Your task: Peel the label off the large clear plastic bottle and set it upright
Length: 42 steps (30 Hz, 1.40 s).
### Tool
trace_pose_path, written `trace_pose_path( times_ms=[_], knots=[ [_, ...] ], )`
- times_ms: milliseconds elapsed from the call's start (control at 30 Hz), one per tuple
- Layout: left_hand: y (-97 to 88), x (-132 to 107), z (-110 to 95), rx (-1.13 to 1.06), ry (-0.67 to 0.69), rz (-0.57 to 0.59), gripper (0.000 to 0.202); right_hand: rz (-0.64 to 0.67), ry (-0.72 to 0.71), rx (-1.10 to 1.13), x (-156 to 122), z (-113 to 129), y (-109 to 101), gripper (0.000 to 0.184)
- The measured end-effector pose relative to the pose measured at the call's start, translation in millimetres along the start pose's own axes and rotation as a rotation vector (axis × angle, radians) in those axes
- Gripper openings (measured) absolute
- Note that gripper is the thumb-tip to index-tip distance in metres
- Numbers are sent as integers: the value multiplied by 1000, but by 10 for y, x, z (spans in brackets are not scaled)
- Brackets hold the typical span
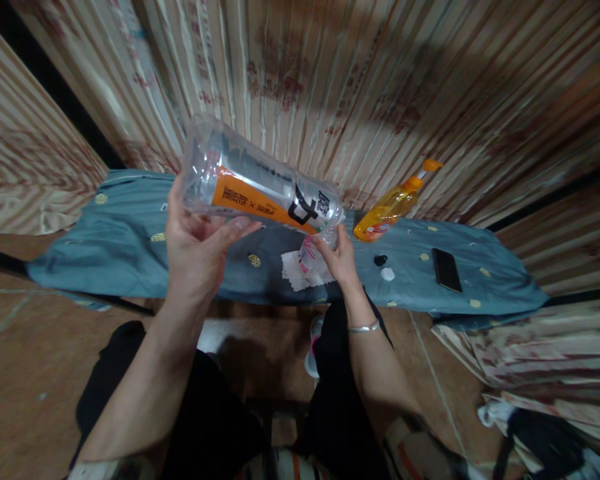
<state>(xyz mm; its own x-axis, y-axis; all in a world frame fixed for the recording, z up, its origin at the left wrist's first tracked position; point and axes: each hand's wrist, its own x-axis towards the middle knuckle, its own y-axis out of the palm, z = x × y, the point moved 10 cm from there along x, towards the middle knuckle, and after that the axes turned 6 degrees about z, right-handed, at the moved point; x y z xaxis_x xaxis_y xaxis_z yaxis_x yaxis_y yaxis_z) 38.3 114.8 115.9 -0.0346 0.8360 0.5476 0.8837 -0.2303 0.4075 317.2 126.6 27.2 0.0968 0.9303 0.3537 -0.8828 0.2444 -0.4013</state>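
Over the cloth-covered table, a clear plastic bottle (260, 180) with a silver, orange and black printed label lies tilted on its side in both my hands. My left hand (197, 233) cups its wider left end from below, thumb stretched along the underside. At the lower right end, my right hand (340, 253) grips it with the fingers partly hidden behind. Just below that end, a clear item with pink print (307, 255) sits on a white cloth (293, 273); the bottle and my right hand partly cover it.
Right of my hands stands a yellow pump bottle (387, 210). A small black object (381, 260), a white round piece (387, 274) and a black phone (447, 270) lie on the teal tablecloth (105, 233). Striped curtains (300, 80) hang behind, and dark metal poles (60, 87) flank the table.
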Motion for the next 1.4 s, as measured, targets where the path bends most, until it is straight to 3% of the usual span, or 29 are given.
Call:
trace_pose_path(
  times_ms=[467,1067,1400],
  knots=[
    [-27,21,42,-9,31,-5,74,-10,-21,-16,-10,41,-15,51],
    [-30,44,38,-63,21,-68,67,-12,2,-10,-10,39,-23,56],
    [15,48,-1,-61,15,-48,63,-4,6,-26,-10,31,-16,56]
  ],
)
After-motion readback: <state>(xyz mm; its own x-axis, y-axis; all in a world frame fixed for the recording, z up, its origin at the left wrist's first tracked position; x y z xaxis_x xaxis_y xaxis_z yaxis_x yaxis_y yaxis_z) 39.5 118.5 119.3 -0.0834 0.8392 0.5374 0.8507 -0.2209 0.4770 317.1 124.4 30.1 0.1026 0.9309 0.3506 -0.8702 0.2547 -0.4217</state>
